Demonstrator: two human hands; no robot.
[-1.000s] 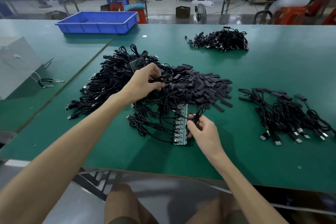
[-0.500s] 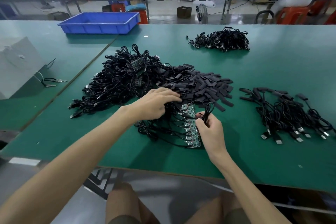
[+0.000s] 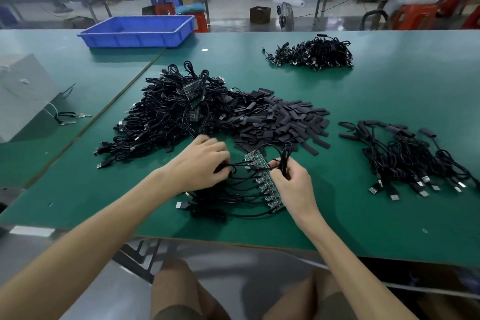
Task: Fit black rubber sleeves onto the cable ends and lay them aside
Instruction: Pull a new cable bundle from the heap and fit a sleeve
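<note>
A strip of small green circuit boards (image 3: 265, 182) with black cables (image 3: 228, 200) soldered to it lies near the table's front edge. My right hand (image 3: 292, 184) pinches a loop of cable at the strip's far end. My left hand (image 3: 201, 163) lies palm down on the cables left of the strip, its fingers curled into them. Behind both hands sits a heap of flat black rubber sleeves (image 3: 280, 119). Left of the heap is a large pile of unsleeved cables (image 3: 166, 119). At the right lie cables with sleeves fitted (image 3: 405, 161), their USB plugs pointing toward me.
A second cable pile (image 3: 311, 54) lies far back on the green table (image 3: 389, 101). A blue plastic tray (image 3: 140, 31) stands at the back left. A grey box (image 3: 20, 96) and a short lead sit at the left. A person sits at the bench behind.
My left hand came back from the big cable pile to the cables beside the strip. The strip and its cables have slid right and turned, with my right hand still holding the cable loop.
</note>
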